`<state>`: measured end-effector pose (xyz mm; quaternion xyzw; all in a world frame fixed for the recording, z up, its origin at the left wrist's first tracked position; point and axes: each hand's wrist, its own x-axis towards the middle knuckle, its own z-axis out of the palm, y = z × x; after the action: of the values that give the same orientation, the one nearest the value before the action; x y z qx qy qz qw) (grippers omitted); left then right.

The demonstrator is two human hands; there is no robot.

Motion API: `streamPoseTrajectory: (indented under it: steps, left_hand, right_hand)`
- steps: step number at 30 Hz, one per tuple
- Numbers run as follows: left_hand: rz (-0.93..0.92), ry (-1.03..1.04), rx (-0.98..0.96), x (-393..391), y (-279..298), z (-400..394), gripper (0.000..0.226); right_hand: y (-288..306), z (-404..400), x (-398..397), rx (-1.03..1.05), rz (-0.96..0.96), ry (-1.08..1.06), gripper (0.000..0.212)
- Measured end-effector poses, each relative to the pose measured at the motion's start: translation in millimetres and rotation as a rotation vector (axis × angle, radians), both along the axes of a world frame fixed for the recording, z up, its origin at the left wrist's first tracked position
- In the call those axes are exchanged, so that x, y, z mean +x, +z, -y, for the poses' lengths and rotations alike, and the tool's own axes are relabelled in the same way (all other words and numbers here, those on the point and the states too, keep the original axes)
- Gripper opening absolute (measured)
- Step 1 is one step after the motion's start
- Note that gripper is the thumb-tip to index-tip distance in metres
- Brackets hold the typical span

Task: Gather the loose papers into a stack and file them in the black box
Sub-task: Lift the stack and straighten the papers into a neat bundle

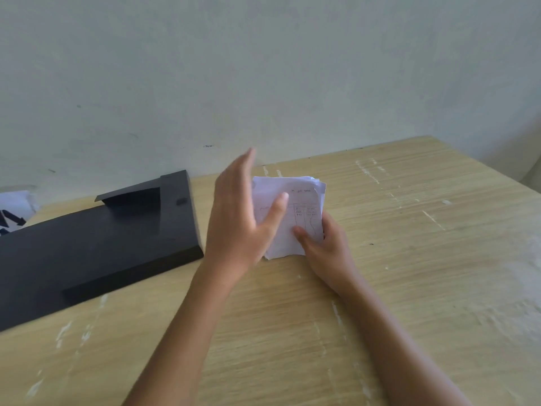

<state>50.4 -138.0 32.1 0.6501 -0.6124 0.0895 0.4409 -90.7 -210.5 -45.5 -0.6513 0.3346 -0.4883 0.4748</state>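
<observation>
A small stack of white papers (304, 197) with handwritten tables stands on its lower edge on the wooden table (424, 259), near the middle. My right hand (325, 247) grips the stack at its lower right corner, thumb on the front sheet. My left hand (243, 212) is flat with straight fingers against the stack's left side, thumb lying across the front. The black box (96, 244) lies to the left, its lid shut and a flap raised at the far end.
A pale wall runs along the table's far edge. A white sheet with black print (14, 212) lies behind the black box at the far left. The table's right edge shows at the far right.
</observation>
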Motion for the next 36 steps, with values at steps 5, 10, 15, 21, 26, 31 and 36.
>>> streamPoseTrajectory:
  steps: [5,10,15,21,26,31,36]
  left_hand:
    - [-0.735,-0.140,0.138,-10.1,-45.5,6.7,0.082]
    - [-0.764,-0.201,0.185,-16.9,-68.2,16.1,0.057]
    - [-0.694,-0.095,0.064,-19.2,-68.4,19.2,0.044]
    - [-0.678,-0.096,0.092,-25.8,-78.4,18.8,0.040]
    - [-0.724,-0.127,0.086,-16.5,-70.9,14.5,0.028]
    - [-0.653,-0.126,0.089,-8.1,-62.7,8.6,0.023]
    - [-0.684,-0.098,0.085,-6.5,-56.5,6.9,0.036]
  right_hand:
    - [2.1,-0.6,0.1,-0.008,-0.024,-0.003,0.025]
    - [2.1,-2.3,2.3,-0.015,-0.071,-0.022,0.027]
    - [7.8,-8.4,7.3,-0.060,-0.041,-0.089,0.027]
    - [2.6,-8.7,9.6,-0.105,-0.173,-0.043,0.006]
    - [6.7,-7.5,9.9,-0.119,-0.123,-0.037,0.013]
    - [21.3,-8.7,2.1,-0.088,0.068,-0.081,0.025]
    - [27.6,-10.3,3.1,-0.109,0.094,-0.080,0.028]
